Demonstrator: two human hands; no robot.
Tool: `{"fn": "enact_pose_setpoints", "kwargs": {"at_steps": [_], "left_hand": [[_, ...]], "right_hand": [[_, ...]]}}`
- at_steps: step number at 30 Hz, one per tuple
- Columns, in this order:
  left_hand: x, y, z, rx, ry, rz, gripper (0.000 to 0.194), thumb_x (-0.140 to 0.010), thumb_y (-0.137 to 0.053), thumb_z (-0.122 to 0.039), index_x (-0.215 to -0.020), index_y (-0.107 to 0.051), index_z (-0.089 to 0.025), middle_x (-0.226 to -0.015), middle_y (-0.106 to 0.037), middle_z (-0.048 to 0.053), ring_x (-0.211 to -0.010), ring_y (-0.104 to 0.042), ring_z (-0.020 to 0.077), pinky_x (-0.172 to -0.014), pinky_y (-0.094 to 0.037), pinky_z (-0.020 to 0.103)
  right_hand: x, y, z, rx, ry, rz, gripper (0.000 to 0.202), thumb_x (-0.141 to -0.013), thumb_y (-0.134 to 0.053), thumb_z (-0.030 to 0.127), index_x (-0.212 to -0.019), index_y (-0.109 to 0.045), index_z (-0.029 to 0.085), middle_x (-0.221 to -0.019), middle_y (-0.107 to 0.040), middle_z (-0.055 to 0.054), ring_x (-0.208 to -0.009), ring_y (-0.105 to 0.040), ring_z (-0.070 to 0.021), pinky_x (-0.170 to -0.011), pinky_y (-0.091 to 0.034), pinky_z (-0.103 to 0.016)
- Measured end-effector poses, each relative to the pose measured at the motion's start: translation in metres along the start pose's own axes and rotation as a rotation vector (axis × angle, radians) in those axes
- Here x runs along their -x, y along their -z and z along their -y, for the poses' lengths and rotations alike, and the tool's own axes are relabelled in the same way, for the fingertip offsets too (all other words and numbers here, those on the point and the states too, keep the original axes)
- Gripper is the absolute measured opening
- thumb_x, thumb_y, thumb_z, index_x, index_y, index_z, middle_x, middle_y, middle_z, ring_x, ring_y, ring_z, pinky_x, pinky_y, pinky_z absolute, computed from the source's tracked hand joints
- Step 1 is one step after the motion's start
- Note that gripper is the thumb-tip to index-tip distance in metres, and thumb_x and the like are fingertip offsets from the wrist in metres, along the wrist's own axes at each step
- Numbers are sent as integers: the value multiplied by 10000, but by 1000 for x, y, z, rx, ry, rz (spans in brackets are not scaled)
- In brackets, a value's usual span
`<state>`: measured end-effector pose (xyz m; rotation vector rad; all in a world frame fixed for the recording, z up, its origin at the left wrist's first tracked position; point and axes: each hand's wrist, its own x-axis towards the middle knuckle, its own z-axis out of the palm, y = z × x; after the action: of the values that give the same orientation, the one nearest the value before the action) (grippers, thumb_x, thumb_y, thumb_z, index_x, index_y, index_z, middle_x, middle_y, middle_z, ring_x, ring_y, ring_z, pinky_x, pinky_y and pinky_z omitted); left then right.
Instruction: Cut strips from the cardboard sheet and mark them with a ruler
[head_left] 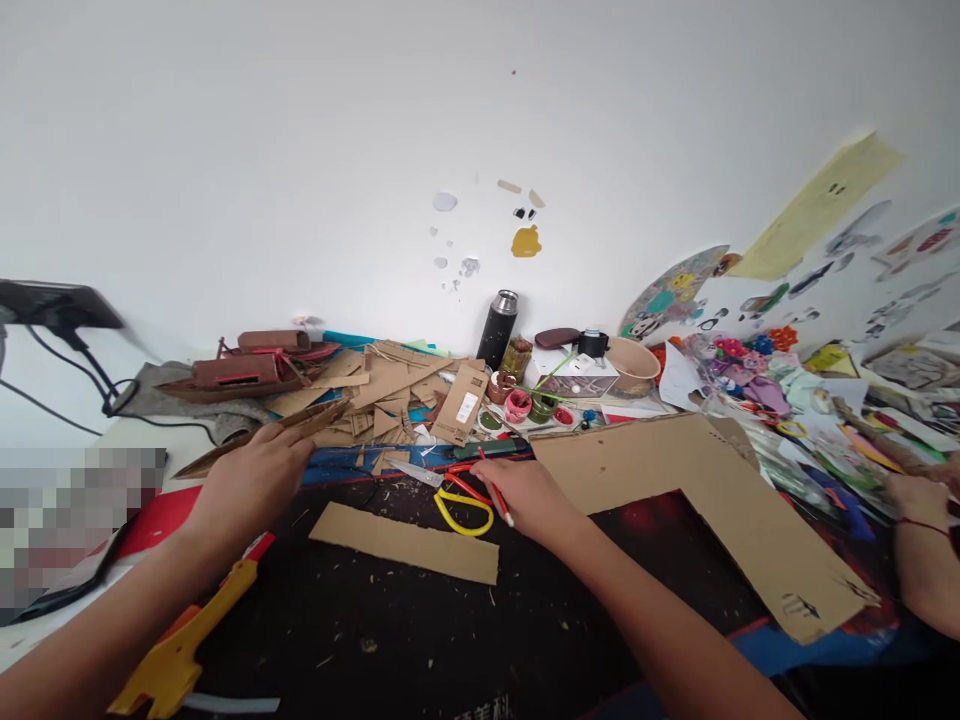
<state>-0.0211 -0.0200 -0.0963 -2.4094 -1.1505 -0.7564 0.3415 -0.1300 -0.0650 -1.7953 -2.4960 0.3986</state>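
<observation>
My left hand is closed over a long, pointed brown cardboard boat hull at the left of the mat. A red pencil is gripped in my right hand, its pale end angled down. Right beside that hand lie scissors with red and yellow handles, blades pointing left. A plain cardboard strip rests flat on the dark mat between my forearms. Behind the scissors is a dark green tool, partly covered.
Cardboard scraps pile up behind my hands, with a finished-looking brown model boat left of them. A black thermos and open paint pots stand near the wall. An orange-yellow glue gun, an L-shaped cardboard sheet and another person's hand flank the mat.
</observation>
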Motion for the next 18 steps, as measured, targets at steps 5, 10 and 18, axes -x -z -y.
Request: {"fn": "enact_pose_setpoints", "kwargs": {"at_steps": [5, 10, 18], "left_hand": [[2, 2, 15, -111, -9, 127, 509, -1130, -354, -136, -757, -694, -209, -799, -707, -19, -868, -664, 199, -707, -492, 248], [-1, 19, 15, 19, 68, 344, 416, -1094, -409, -271, -943, -791, -206, -1042, -816, 81, -1046, -705, 288, -887, -559, 367], [-8, 59, -35, 772, 469, 654, 502, -952, -526, -662, -1091, -799, -264, -1103, -839, 66, -1036, -754, 326, -929, -548, 401]], "right_hand": [[-21, -5, 18, 29, 26, -70, 218, -1074, -586, 218, -1233, -735, 222, -1119, -836, -99, -967, -780, -249, -781, -472, -294], [-44, -2, 30, 85, 47, -80, 218, -1110, -539, 237, -1177, -745, 213, -1030, -832, -91, -893, -762, -226, -739, -432, -289], [-80, 1, 66, 114, 95, -71, 276, -1129, -491, 294, -1194, -744, 204, -1033, -832, -115, -902, -770, -262, -753, -452, -329]]}}
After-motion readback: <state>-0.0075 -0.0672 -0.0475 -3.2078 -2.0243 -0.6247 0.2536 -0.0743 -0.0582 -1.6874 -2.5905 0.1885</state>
